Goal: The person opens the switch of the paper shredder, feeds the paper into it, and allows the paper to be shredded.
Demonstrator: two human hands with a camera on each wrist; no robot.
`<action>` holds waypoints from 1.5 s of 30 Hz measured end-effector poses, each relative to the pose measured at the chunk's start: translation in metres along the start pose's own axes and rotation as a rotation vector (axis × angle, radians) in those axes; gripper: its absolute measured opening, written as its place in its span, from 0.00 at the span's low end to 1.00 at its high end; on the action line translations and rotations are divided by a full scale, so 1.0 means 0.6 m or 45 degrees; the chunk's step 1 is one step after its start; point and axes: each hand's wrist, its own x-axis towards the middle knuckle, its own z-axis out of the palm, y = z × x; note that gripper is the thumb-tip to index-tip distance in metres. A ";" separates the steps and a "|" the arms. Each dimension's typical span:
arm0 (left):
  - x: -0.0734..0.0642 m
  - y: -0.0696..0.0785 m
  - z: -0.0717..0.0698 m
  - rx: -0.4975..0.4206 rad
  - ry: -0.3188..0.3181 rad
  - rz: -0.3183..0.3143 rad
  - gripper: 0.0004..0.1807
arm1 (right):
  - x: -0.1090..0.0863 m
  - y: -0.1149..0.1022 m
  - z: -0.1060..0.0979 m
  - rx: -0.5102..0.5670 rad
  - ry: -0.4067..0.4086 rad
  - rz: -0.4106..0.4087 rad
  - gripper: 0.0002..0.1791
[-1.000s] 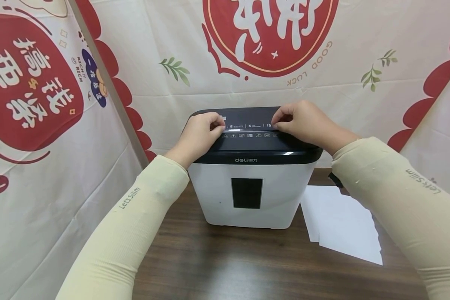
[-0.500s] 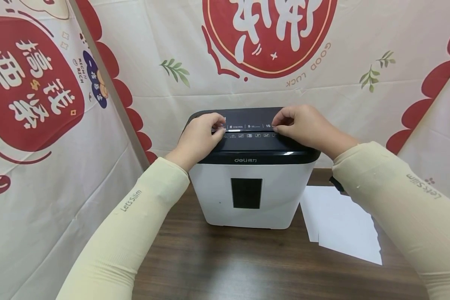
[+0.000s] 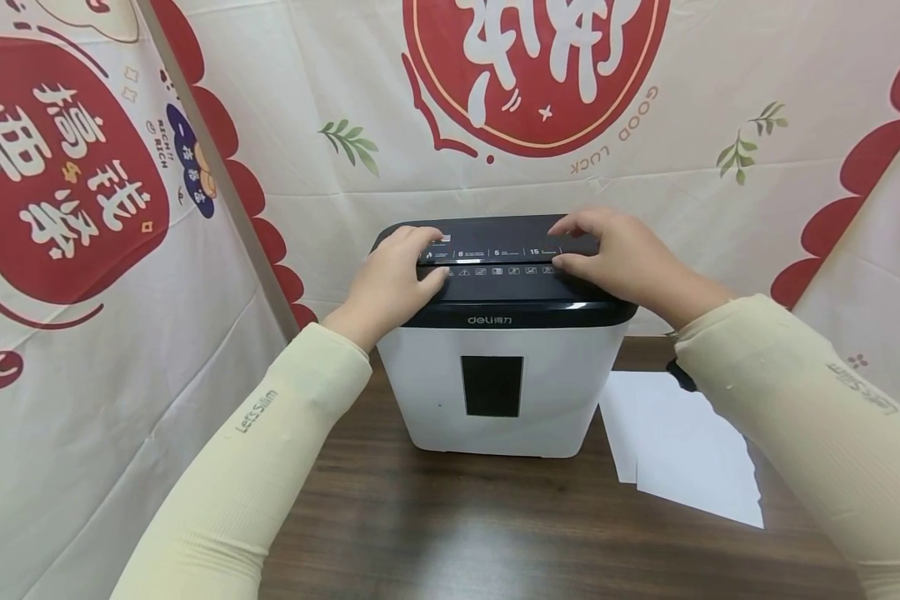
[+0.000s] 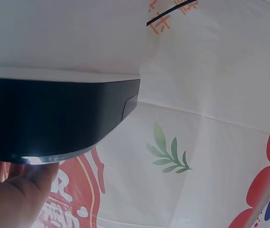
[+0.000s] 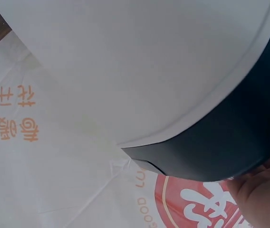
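Observation:
A paper shredder [image 3: 435, 387] with a white bin and a black top stands upright on the table. Across its black top runs a narrow feed slot [image 3: 495, 263], with a row of small icons in front of it. Over the left end of the slot is my left hand [image 3: 393, 275], thumb and fingers spread apart with nothing between them. At the right end my right hand [image 3: 622, 257] has its thumb and forefinger parted, also holding nothing. Both wrist views show the shredder's black head [image 4: 54, 118] from the side, with fingers at its top edge.
Sheets of white paper [image 3: 690, 454], one with a ragged edge, lie on the brown wooden table [image 3: 450, 525] right of the shredder. A printed cloth [image 3: 307, 275] hangs close behind and at the left. A small black object [image 3: 680, 377] shows beside the right sleeve.
Both hands' thumbs and fingers, earlier close together at the slot's ends, have spread apart. The right hand has shifted slightly to the right. Shredder and paper sheets stay in place.

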 end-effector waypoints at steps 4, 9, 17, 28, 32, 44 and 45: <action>-0.006 0.001 -0.003 -0.007 0.000 0.013 0.26 | -0.008 0.003 -0.003 0.000 0.040 -0.024 0.27; -0.015 0.004 -0.006 -0.007 0.008 0.027 0.28 | -0.018 0.006 -0.004 0.026 0.104 -0.041 0.29; -0.029 0.006 -0.004 -0.022 0.048 0.048 0.30 | -0.036 0.015 -0.006 0.058 0.197 -0.050 0.31; -0.052 0.007 -0.001 -0.043 0.129 0.160 0.30 | -0.063 0.047 -0.012 0.126 0.298 -0.020 0.30; -0.060 0.009 0.000 -0.035 0.153 0.201 0.30 | -0.071 0.062 -0.014 0.156 0.312 0.022 0.31; -0.078 0.012 0.006 0.014 0.175 0.255 0.30 | -0.092 0.101 -0.015 0.178 0.355 0.101 0.31; -0.079 0.013 0.007 0.019 0.176 0.261 0.30 | -0.095 0.103 -0.015 0.181 0.356 0.107 0.32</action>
